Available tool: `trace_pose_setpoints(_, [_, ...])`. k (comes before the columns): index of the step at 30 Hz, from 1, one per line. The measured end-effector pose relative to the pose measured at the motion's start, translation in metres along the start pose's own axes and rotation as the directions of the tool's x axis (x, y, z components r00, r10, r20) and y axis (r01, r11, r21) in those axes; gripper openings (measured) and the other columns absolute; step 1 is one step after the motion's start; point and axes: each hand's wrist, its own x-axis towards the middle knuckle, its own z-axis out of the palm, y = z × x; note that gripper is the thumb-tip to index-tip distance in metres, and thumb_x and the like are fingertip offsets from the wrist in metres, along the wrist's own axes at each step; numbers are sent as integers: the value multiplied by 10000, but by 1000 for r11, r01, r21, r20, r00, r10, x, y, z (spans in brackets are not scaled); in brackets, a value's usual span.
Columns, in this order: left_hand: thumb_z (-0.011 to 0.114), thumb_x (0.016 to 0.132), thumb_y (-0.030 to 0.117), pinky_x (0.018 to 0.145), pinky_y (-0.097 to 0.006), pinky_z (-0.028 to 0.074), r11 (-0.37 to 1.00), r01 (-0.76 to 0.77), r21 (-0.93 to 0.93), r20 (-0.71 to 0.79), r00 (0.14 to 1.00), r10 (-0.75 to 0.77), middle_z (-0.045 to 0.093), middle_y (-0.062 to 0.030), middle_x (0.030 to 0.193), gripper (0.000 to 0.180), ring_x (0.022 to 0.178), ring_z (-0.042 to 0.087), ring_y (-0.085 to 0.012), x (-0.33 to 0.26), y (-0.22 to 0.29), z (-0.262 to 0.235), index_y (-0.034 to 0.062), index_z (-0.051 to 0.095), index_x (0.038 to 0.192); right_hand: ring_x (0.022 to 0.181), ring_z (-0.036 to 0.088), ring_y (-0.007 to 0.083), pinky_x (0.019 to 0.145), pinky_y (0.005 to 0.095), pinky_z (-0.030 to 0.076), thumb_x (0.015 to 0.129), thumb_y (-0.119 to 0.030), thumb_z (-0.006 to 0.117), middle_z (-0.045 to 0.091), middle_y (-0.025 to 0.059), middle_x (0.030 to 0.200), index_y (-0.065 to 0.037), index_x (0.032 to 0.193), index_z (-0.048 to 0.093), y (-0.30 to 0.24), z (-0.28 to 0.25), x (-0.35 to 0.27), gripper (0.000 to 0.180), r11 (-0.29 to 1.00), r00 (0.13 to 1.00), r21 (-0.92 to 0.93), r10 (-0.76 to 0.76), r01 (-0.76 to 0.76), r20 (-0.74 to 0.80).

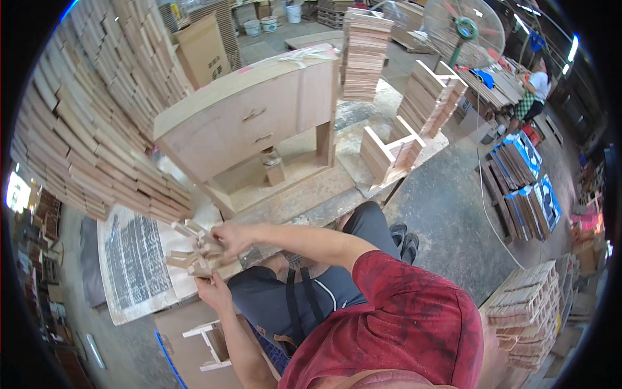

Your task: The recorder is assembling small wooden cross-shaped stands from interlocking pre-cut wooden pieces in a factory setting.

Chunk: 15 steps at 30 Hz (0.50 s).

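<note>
Small wooden blocks (pixel 201 266) are gripped in a loose cluster by the curled fingers of the left hand (pixel 217 293) and the right hand (pixel 236 239), just beside the foot of stacked wooden strips (pixel 97 117), with a panelled wooden frame (pixel 259 107) placed beyond and a pedestal fan (pixel 466 28) stood farther off.

Your shirt (pixel 414 311) is red, mottled darker; your legwear (pixel 256 297) is dark grey — crossed by black straps (pixel 291 301). The small wooden pieces (pixel 201 265) before you are pale tan; the panel (pixel 133 262) at left is streaked black and white — the fan hub (pixel 466 28), green.
</note>
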Motion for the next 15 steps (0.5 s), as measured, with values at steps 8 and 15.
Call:
trace_pose_setpoints(8, [723, 922, 68, 864, -364, 562, 913, -82, -400, 85, 988, 126, 701, -206, 1133, 411, 1002, 709, -244, 32, -31, 7, -92, 560, 1264, 935, 658, 438, 809, 527, 522, 812, -433, 778, 676, 250, 957, 10, 1122, 563, 11, 25, 10, 582, 960, 970, -279, -36, -33, -238])
trace_pose_setpoints(15, [725, 931, 52, 924, -347, 542, 945, -53, -323, 121, 988, 96, 680, -169, 1178, 397, 1058, 675, -211, 26, -27, -1, -74, 560, 1270, 968, 651, 421, 851, 503, 521, 791, -412, 776, 682, 237, 928, -8, 1111, 574, 6, 25, 15, 554, 965, 985, -256, 16, -60, -172])
